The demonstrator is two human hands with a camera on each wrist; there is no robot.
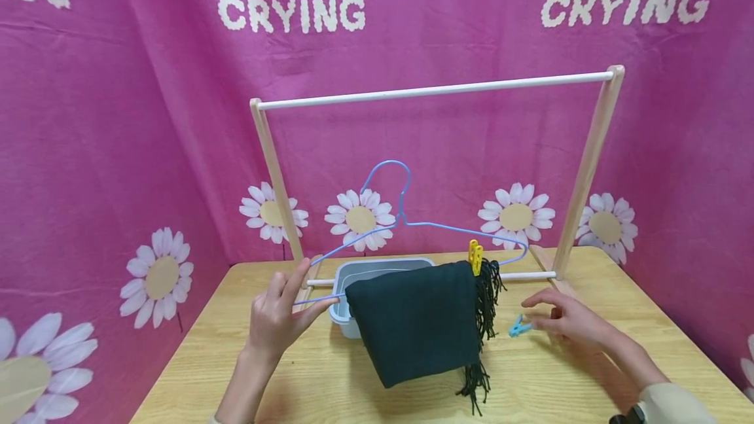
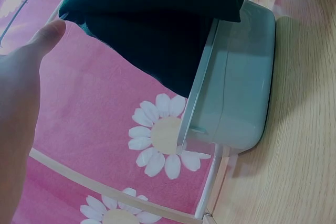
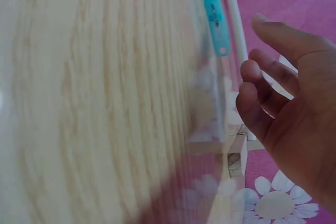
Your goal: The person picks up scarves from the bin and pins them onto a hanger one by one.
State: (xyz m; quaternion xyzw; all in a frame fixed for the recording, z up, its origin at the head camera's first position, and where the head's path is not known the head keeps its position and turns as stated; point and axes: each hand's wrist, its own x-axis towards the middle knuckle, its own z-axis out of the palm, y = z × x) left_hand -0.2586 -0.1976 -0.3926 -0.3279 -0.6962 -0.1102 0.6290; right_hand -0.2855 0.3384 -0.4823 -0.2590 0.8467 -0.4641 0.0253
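My left hand (image 1: 275, 316) holds the left end of a light blue wire hanger (image 1: 402, 218), thumb at the lower wire and a finger at the upper one. Over the hanger's bottom bar hangs a folded dark green scarf (image 1: 418, 324) with a black fringe on its right side. A yellow clothespin (image 1: 476, 259) clips it near that fringe. On the table lies a light blue clothespin (image 1: 518, 327), just left of my right hand (image 1: 567, 320). In the right wrist view this clothespin (image 3: 214, 22) shows apart from the loosely bent fingers (image 3: 254, 108).
Behind the scarf stands a grey plastic basin (image 1: 347, 329), partly hidden. A wooden rack with a white top rail (image 1: 436, 91) rises at the back of the wooden table (image 1: 318, 378). Pink cloth (image 1: 436, 149) with white daisies surrounds the table's back and sides.
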